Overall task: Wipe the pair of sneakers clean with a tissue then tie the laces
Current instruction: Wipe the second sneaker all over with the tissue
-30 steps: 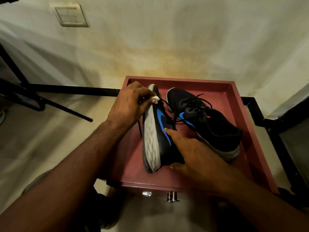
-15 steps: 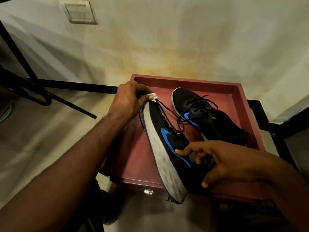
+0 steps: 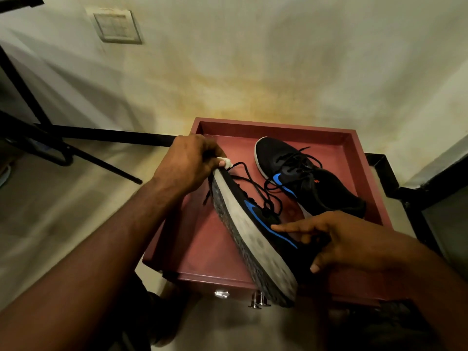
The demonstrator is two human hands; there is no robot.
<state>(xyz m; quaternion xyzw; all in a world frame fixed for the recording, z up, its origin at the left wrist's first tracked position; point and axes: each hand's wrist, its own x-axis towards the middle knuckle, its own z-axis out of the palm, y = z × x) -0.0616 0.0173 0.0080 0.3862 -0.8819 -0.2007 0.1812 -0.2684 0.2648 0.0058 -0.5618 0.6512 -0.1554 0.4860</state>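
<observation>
Head camera view, looking down at a red-brown tray-topped table (image 3: 359, 158) with a raised rim, set against a stained pale wall (image 3: 253, 59). Two black sneakers with blue side marks are on or over the table.

One sneaker (image 3: 255, 224) is tipped onto its side and lifted at an angle over the table's left half. Its grey-white sole faces left, its toe points toward the far left corner, and its heel juts past the near edge. Its loose black laces (image 3: 253, 183) trail across the table top toward the other shoe.

At the toe, the left hand (image 3: 190, 163) has its fingers curled over the tip, pinching a small wad of white tissue (image 3: 226, 162) against it. At the heel end, the right hand (image 3: 342, 239) grips the shoe: thumb under the heel side, fingers bent around the collar, index finger stretched out along the blue mark.

A second sneaker (image 3: 309, 178) rests upright on its sole in the right half of the table, toe toward the far edge, laces untied and loose.

On the wall at upper left is a pale switch plate (image 3: 117, 26). Black metal bars (image 3: 76, 150) stand on the floor left of the table.
</observation>
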